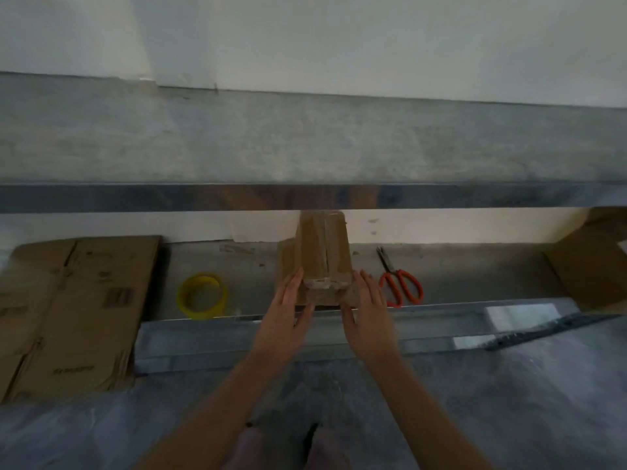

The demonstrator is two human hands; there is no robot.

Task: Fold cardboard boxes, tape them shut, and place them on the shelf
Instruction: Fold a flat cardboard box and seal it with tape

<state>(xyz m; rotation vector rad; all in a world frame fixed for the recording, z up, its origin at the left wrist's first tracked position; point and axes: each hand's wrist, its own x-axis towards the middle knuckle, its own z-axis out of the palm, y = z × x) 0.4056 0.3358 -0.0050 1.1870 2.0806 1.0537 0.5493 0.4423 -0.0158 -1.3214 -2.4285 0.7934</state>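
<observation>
Head view showed the box (324,259) on the bench (244,262), dead ahead of the person and directly below the front lip of the shelf (305,147). The left hand (288,300) lay flat against the box's left side and the right hand (368,300) flat against its right side, both low, near the end closest to the person. The fingers were straight and pointed away toward the wall. Neither hand curled round anything, so the hold was a squeeze between two flat palms, with the thumbs toward the near face.

The taped seam ran straight away from the person, so the box's visible long axis lay in line with the forearms, midway between the hands. Neither hand was plainly nearer. The far end of the box met the lip's lower edge in the picture, and whether it touched the lip could not be told.

The box looked folded and taped, with shelving left to do. A lift would likely need the box drawn back toward the person first to clear the lip. With the palms set low, the far end might tip. A tape roll (202,295) lay to the left and scissors (400,283) to the right, both apart from the box.
</observation>
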